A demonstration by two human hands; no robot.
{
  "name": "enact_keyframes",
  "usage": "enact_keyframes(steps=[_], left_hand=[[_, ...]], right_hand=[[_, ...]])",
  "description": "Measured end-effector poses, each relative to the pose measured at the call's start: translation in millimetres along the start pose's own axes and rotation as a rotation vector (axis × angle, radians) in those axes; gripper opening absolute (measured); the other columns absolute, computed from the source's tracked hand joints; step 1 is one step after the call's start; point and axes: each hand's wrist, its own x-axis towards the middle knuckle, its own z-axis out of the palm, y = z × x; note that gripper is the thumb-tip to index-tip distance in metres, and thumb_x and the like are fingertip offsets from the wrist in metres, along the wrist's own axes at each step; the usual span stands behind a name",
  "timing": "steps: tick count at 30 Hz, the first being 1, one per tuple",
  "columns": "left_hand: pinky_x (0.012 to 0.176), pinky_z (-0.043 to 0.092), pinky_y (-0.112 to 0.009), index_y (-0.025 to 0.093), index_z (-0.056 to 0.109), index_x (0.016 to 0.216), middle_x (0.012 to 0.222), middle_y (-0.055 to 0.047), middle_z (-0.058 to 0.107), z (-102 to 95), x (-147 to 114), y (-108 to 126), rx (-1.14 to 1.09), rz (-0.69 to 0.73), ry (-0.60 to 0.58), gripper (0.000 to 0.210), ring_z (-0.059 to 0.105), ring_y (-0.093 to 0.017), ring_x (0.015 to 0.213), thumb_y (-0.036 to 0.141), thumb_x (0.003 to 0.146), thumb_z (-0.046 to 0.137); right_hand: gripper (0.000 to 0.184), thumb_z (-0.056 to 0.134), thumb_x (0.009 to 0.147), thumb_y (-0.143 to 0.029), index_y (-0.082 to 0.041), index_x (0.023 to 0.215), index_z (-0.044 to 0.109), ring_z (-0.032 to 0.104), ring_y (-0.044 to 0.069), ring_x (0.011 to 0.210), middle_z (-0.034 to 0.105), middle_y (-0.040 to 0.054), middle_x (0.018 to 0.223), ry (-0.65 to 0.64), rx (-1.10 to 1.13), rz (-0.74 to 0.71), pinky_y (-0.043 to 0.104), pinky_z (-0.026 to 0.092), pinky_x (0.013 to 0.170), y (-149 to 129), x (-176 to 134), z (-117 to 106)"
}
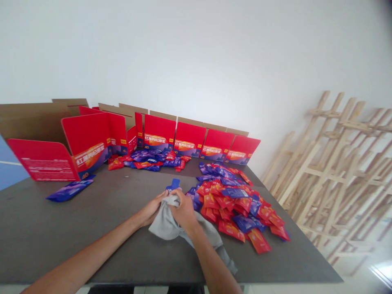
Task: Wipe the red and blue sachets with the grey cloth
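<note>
Over the dark table, my left hand (154, 207) is closed around the lower part of a blue-purple sachet (175, 183), whose narrow top end points away from me. My right hand (183, 209) pinches a light grey cloth (165, 223) against that sachet. The cloth hangs down between my hands, and its tail (225, 257) trails beneath my right forearm toward the table's front edge. Most of the sachet is hidden by fingers and cloth. Just right of my right hand lies a large heap of red and purple sachets (228, 200).
Open red cartons (159, 132) line the back of the grey table (122, 245), with a larger one (43, 159) at left. A smaller sachet pile (147, 157) lies before them. One purple sachet (70, 190) sits alone at left. Wooden frames (327, 175) lean against the right wall.
</note>
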Motion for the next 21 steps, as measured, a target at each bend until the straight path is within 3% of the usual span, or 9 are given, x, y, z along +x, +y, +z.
enact_keyframes(steps=[2, 4, 6, 8, 11, 14, 18, 21], left_hand=[[0.070, 0.056, -0.030, 0.014, 0.066, 0.112, 0.085, -0.008, 0.074, -2.5, 10.3, 2.5, -0.001, 0.049, 0.076, 0.028, 0.070, -0.019, 0.070, 0.031, 0.091, 0.060], [0.062, 0.055, -0.027, 0.016, 0.063, 0.112, 0.076, -0.004, 0.071, -2.3, 27.0, 8.5, 0.009, 0.113, 0.244, 0.024, 0.067, -0.015, 0.060, 0.029, 0.094, 0.054], [0.055, 0.052, -0.023, 0.017, 0.061, 0.111, 0.067, 0.001, 0.066, 2.4, 49.3, 17.3, 0.016, 0.151, 0.416, 0.020, 0.062, -0.012, 0.051, 0.025, 0.097, 0.048], [0.049, 0.049, -0.020, 0.017, 0.059, 0.108, 0.059, 0.004, 0.061, 13.2, 74.9, 26.3, 0.022, 0.143, 0.464, 0.018, 0.057, -0.010, 0.044, 0.017, 0.097, 0.045], [0.048, 0.047, -0.019, 0.014, 0.060, 0.098, 0.054, 0.004, 0.056, 42.8, 113.3, 34.9, 0.047, 0.109, 0.377, 0.019, 0.054, -0.009, 0.041, 0.003, 0.091, 0.045], [0.052, 0.047, -0.020, 0.012, 0.060, 0.084, 0.053, 0.002, 0.056, 85.0, 144.1, 35.4, 0.092, 0.071, 0.222, 0.018, 0.053, -0.009, 0.043, -0.002, 0.086, 0.048], [0.063, 0.052, -0.024, 0.011, 0.062, 0.081, 0.066, -0.005, 0.063, 133.1, 163.8, 28.1, 0.171, 0.025, -0.020, 0.008, 0.061, -0.012, 0.058, 0.009, 0.087, 0.057], [0.075, 0.053, -0.029, 0.010, 0.065, 0.096, 0.087, -0.010, 0.068, 144.9, 162.3, 19.3, 0.252, 0.016, -0.152, 0.016, 0.066, -0.017, 0.079, 0.024, 0.089, 0.062]], right_hand=[[0.023, 0.061, 0.075, -0.016, -0.025, 0.096, 0.064, 0.067, 0.016, 0.079, 0.071, -0.0021, 0.085, -0.187, -0.056, -0.056, 0.023, 0.046, 0.074, -1.4, -2.6, 3.5], [0.024, 0.064, 0.074, -0.018, -0.026, 0.097, 0.065, 0.068, 0.017, 0.080, 0.072, -0.0023, 0.085, -0.291, -0.108, -0.077, 0.024, 0.047, 0.075, -2.6, -4.4, 5.7], [0.024, 0.063, 0.075, -0.018, -0.026, 0.098, 0.066, 0.068, 0.017, 0.083, 0.073, -0.0019, 0.088, -0.307, -0.137, -0.070, 0.024, 0.047, 0.077, -3.3, -5.1, 6.1], [0.025, 0.062, 0.076, -0.017, -0.026, 0.098, 0.066, 0.069, 0.017, 0.085, 0.073, -0.0016, 0.090, -0.302, -0.143, -0.065, 0.024, 0.047, 0.078, -3.4, -5.0, 5.5], [0.028, 0.062, 0.075, -0.016, -0.026, 0.100, 0.066, 0.069, 0.018, 0.087, 0.074, -0.0011, 0.091, -0.305, -0.149, -0.065, 0.025, 0.047, 0.079, -1.6, -4.5, 5.6], [0.029, 0.064, 0.074, -0.018, -0.024, 0.102, 0.067, 0.069, 0.020, 0.090, 0.075, 0.0018, 0.093, -0.298, -0.165, -0.058, 0.027, 0.049, 0.081, 2.9, -4.5, 8.5], [0.023, 0.066, 0.073, -0.020, -0.020, 0.096, 0.070, 0.069, 0.025, 0.094, 0.075, 0.0076, 0.093, -0.286, -0.206, -0.030, 0.030, 0.050, 0.081, 9.5, -4.0, 13.7], [0.028, 0.066, 0.071, -0.018, -0.018, 0.099, 0.071, 0.068, 0.026, 0.098, 0.074, 0.0100, 0.098, -0.258, -0.197, -0.037, 0.031, 0.050, 0.083, 11.6, -3.1, 15.3]])
